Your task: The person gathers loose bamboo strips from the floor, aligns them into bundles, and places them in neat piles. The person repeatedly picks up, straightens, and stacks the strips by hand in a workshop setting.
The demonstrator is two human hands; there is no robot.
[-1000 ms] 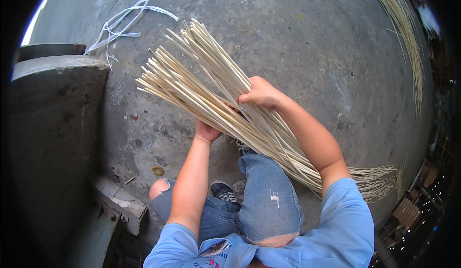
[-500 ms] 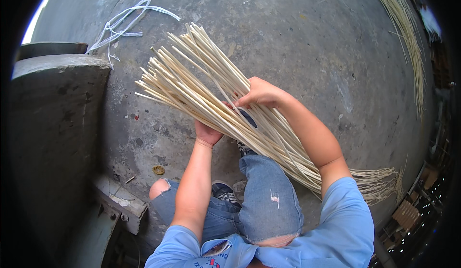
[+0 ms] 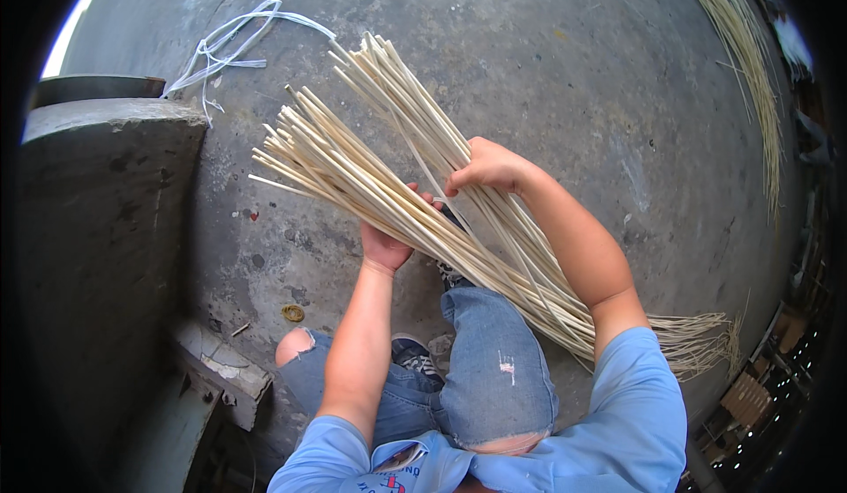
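Observation:
A long bundle of pale rattan canes is split into two parts that meet toward the lower right. My left hand [image 3: 386,244] cups the left part of the rattan canes [image 3: 353,171] from beneath, its fingertips showing past the far side. Around the right part of the canes [image 3: 422,109], my right hand [image 3: 490,168] is closed, thumb toward the gap. One or two loose canes cross that gap between the hands. The thin far ends of the canes [image 3: 697,338] spread on the floor beyond my right arm.
White plastic strips [image 3: 231,38] lie on the concrete floor [image 3: 582,78] at the upper left. Another cane bundle [image 3: 750,52] rests at the far right. A dark concrete block [image 3: 106,228] stands on my left, and a small yellowish ring [image 3: 293,313] lies near my knee.
My right hand has moved slightly right with its share of canes, widening the gap between the two parts. My left hand stays nearly in place under its canes.

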